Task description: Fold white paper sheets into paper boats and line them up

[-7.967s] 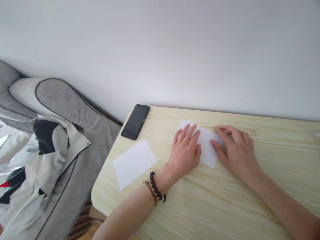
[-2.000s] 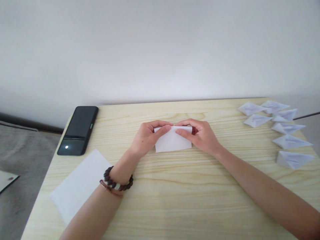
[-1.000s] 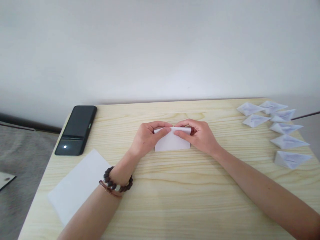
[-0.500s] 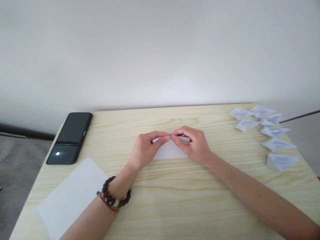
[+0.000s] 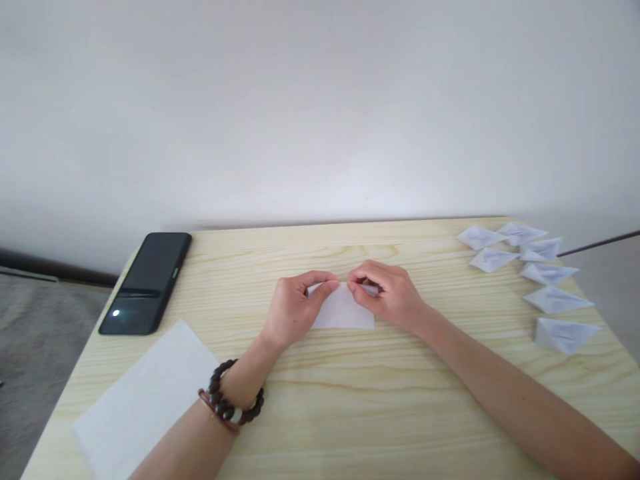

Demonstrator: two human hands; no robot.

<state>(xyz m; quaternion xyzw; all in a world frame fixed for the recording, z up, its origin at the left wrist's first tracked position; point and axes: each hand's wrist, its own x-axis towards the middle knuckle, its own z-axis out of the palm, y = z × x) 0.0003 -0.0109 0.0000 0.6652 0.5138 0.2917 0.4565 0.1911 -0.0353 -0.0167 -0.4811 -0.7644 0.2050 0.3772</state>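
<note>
1. One folded piece of white paper is at the middle of the table, between the two hands, its far edge gripped and its near edge facing the person.
2. Two hands are on it. The left hand pinches the far edge on the left, thumb on the near face and index finger along the top; the remaining fingers are hidden behind.
3. The right hand pinches the same edge on the right, thumb and index finger clamped on the paper, the other fingers curled. The two sets of fingertips are near each other, a small gap between.
4. Two bands circle the left wrist: one bracelet of dark beads with a single pale bead, and one thin reddish-brown band just beside it.
5. One flat white sheet lies at the near left, partly covered from sight by the left forearm.
6. One black phone lies face up at the far left corner, beyond that sheet.
7. Seven folded paper boats stand at the far right: two in a left-hand column, five in a right-hand one.
8. One pale wall rises behind the table.
</note>
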